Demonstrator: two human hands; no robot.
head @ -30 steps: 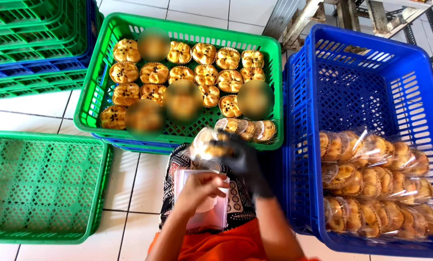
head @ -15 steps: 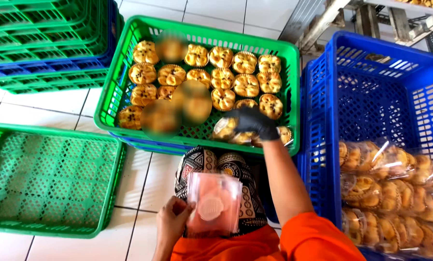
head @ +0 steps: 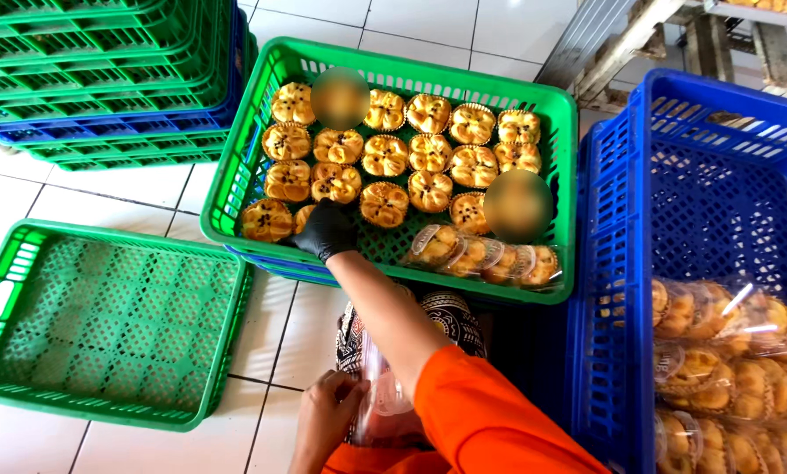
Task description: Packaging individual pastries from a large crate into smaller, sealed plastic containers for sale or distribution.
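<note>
My right hand point(head: 326, 230), in a black glove, reaches into the green crate point(head: 393, 67) and curls down over a round golden pastry point(head: 303, 216) in its front row. Several more flower-shaped pastries point(head: 384, 156) fill the crate in rows. A clear-wrapped pack of pastries point(head: 481, 254) lies at the crate's front right. My bare left hand point(head: 323, 414) holds a clear plastic tray point(head: 383, 411) on my lap, over patterned cloth. My orange sleeve point(head: 490, 421) crosses the lower middle.
A blue crate point(head: 621, 263) on the right holds several wrapped pastry packs point(head: 727, 351). An empty green crate point(head: 104, 320) lies on the white tiled floor at the left. Stacked green and blue crates point(head: 104, 79) stand at the upper left. A metal and wood frame point(head: 639, 35) is behind.
My gloved right hand has moved left from the wrapped pack at the crate's front right to a pastry at the front left. The left hand still holds the clear tray on my lap.
</note>
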